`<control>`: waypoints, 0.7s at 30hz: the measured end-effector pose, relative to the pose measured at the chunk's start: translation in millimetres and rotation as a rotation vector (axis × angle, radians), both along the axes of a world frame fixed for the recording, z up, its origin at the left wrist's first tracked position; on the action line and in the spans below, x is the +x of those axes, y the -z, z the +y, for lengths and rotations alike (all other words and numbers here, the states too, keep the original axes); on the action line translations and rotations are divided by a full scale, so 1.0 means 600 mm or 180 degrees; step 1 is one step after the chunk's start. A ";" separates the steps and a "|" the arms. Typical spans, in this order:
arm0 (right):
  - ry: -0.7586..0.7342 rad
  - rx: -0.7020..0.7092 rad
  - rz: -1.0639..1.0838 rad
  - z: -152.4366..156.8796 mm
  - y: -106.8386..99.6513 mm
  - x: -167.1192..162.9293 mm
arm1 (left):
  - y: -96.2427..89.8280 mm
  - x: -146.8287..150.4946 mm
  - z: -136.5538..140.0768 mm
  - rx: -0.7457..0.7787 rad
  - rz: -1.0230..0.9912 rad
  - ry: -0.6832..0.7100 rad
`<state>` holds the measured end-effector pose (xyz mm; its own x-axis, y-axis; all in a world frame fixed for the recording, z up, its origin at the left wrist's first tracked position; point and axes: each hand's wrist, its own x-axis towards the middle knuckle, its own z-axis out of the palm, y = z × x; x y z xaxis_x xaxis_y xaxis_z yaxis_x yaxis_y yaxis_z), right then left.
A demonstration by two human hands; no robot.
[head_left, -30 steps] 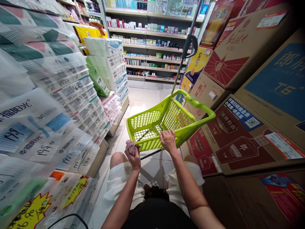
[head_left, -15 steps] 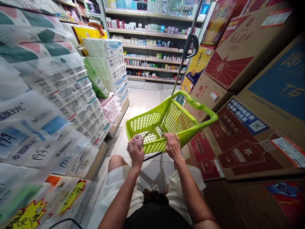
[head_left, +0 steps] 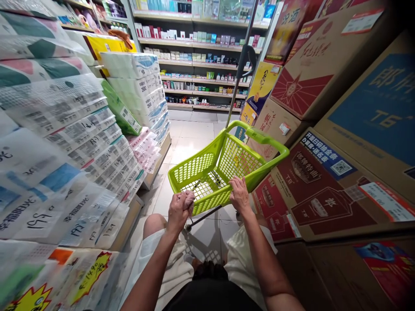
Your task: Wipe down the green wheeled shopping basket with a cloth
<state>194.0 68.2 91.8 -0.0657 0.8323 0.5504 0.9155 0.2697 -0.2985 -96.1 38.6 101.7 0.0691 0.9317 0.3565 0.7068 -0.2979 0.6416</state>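
Note:
A lime-green plastic shopping basket (head_left: 207,205) with lattice sides and a wheeled base stands in front of my knees. My left hand (head_left: 177,211) is closed around a crumpled pinkish-grey cloth (head_left: 189,200), held against the basket's near left corner. Over the near rim, toward the right, my right hand (head_left: 239,193) is closed with its fingers hooked on the edge. The basket's long pull handle (head_left: 245,60) tilts up and away behind it. Through the lattice the basket floor shows, along with a few dark parts below it.
Stacked paper packs (head_left: 84,129) line the left side on a low platform (head_left: 158,162). Cardboard cartons (head_left: 324,185) rise close on the right. Shelves (head_left: 194,65) of small boxes and bottles stand at the far end of the tiled floor (head_left: 184,129).
The basket has turned slightly, and a caster now shows under its near side. My left hand has shifted a little left and down with the cloth; my right hand has slid right along the rim.

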 end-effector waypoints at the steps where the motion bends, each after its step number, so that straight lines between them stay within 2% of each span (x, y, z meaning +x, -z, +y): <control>1: 0.0031 -0.0003 0.0026 0.001 0.003 -0.003 | 0.000 -0.004 -0.003 -0.0002 0.0016 0.0010; 3: 0.0100 -0.0002 0.0062 0.002 0.006 -0.010 | -0.003 0.015 -0.003 0.0032 0.0123 0.0088; 8: 0.0158 0.0006 0.0021 -0.002 0.008 -0.015 | -0.031 0.134 0.022 0.0181 0.0543 0.0315; 10: 0.0153 -0.0026 -0.0042 -0.004 0.007 -0.005 | -0.037 0.155 0.026 0.0311 0.0633 0.0483; 13: 0.0200 -0.0029 -0.0079 -0.008 0.004 0.014 | -0.015 0.128 0.004 0.0597 0.0543 0.0509; 16: 0.0264 -0.0004 -0.0136 -0.015 0.000 0.018 | 0.042 0.060 -0.040 0.0906 0.0212 0.0193; 19: 0.0268 -0.0052 -0.0212 -0.025 -0.002 -0.013 | 0.096 0.004 -0.065 0.1041 -0.0193 -0.0290; 21: 0.0018 -0.0180 -0.0281 -0.033 -0.004 -0.051 | 0.108 -0.012 -0.050 0.0920 -0.0542 -0.0654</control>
